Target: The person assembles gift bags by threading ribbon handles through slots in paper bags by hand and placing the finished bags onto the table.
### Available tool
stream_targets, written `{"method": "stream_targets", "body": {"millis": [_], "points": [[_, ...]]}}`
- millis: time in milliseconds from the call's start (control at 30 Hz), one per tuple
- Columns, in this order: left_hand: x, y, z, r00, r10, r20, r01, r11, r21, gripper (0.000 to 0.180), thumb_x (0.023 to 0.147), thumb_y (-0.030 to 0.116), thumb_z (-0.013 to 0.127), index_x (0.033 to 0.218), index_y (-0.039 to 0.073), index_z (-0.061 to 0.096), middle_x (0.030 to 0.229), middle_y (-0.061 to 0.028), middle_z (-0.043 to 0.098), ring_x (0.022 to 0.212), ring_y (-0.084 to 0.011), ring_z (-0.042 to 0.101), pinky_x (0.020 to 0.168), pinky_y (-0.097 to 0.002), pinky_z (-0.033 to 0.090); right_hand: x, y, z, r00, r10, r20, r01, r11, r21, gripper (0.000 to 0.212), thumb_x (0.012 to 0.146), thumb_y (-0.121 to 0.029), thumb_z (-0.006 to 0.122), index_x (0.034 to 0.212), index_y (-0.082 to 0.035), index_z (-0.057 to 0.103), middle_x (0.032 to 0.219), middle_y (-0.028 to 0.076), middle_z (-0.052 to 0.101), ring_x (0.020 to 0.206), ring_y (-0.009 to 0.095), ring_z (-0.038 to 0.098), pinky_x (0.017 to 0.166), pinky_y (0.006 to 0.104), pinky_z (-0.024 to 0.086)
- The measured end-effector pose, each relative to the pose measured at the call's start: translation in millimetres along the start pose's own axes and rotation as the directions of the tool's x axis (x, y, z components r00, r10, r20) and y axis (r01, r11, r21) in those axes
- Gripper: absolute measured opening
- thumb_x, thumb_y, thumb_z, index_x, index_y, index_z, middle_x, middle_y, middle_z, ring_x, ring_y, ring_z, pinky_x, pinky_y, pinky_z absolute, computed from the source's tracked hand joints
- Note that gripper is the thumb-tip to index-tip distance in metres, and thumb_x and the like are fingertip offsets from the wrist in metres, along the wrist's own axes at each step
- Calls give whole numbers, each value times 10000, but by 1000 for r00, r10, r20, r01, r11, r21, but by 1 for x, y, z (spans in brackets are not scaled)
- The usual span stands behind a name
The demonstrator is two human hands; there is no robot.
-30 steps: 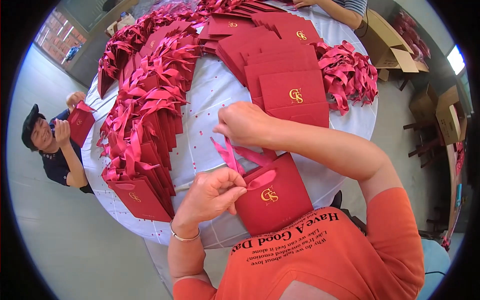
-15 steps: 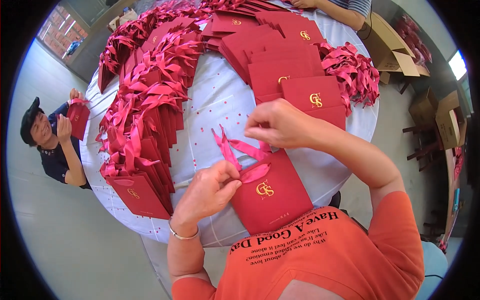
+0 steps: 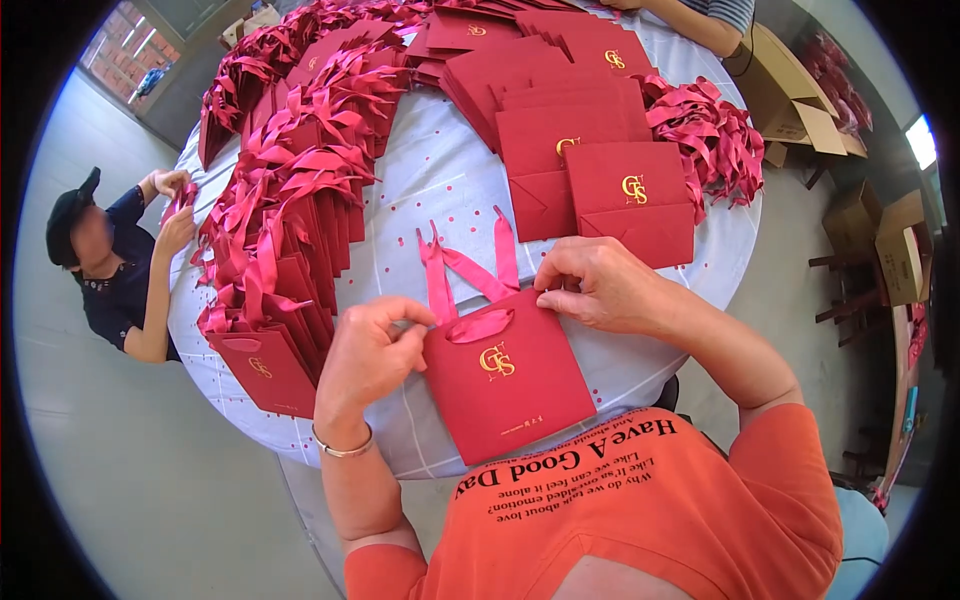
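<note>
A flat red paper gift bag (image 3: 508, 395) with a gold emblem lies in front of me, its top edge pointing away. Pink ribbon (image 3: 478, 325) loops across its front, and loose ribbon ends (image 3: 506, 255) stretch beyond the top edge onto the cloth. My left hand (image 3: 375, 350), with a bracelet at the wrist, has its thumb and fingers closed at the bag's upper left corner. At the upper right corner, my right hand (image 3: 600, 285) pinches the bag's edge between thumb and forefinger.
Ribboned red bags (image 3: 270, 370) stand in a long row at left. Flat red bags (image 3: 632, 185) are stacked ahead, beside a heap of pink ribbons (image 3: 705, 140). Red dots speckle the white tablecloth (image 3: 415, 210). Co-workers sit left and far right; cardboard boxes (image 3: 785, 95) stand right.
Both hands and the bag have shifted; my right hand has come down from the ribbon to the bag's top right corner. The co-worker at left has lowered their bag.
</note>
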State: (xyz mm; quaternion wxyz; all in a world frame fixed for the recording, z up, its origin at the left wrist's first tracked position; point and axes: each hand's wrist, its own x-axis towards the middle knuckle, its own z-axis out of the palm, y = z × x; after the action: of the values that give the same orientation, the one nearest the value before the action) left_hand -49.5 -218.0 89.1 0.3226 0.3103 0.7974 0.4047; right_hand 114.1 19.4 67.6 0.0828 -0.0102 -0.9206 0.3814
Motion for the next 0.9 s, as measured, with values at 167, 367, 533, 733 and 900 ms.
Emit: {"method": "stream_targets", "body": {"millis": [167,367,533,733,900], "points": [[1,-2,-7,997,42,-68,-37,996,76,138,826,54,697,898,-57,661,671,-77,667,526,-94,630,500,-250,473,-2,-7,3,994,100,-48,-99,995,30,237,831,-134,742,976,27,646,852,144,667,719,240,652,644,347,528],[5,-7,0,1000,-16,-24,19,990,140,300,794,225,790,881,-36,670,643,-115,667,561,-143,635,528,-302,474,2,-12,9,967,254,-22,-251,962,107,329,828,-155,768,1043,44,619,809,105,650,683,149,609,622,308,507],[12,-11,5,999,12,-35,-3,966,260,327,855,259,750,828,-57,673,631,-63,622,562,-95,540,509,-294,427,11,-8,14,953,295,73,-304,918,254,311,860,-167,758,1053,39,627,800,39,634,671,86,568,581,258,477],[16,-19,5,999,-11,35,3,977,215,365,881,267,720,747,-69,669,552,13,437,563,-38,392,473,-297,353,13,-9,14,846,398,355,-533,601,596,209,931,-189,680,965,17,672,765,5,621,627,59,552,535,225,459],[16,-21,6,1000,-17,18,14,987,163,364,856,257,723,710,-66,638,507,-46,366,539,-46,372,456,-321,338,13,-6,12,846,370,383,-532,619,577,148,919,-145,681,929,3,686,743,-2,614,589,60,519,527,227,431]]}}
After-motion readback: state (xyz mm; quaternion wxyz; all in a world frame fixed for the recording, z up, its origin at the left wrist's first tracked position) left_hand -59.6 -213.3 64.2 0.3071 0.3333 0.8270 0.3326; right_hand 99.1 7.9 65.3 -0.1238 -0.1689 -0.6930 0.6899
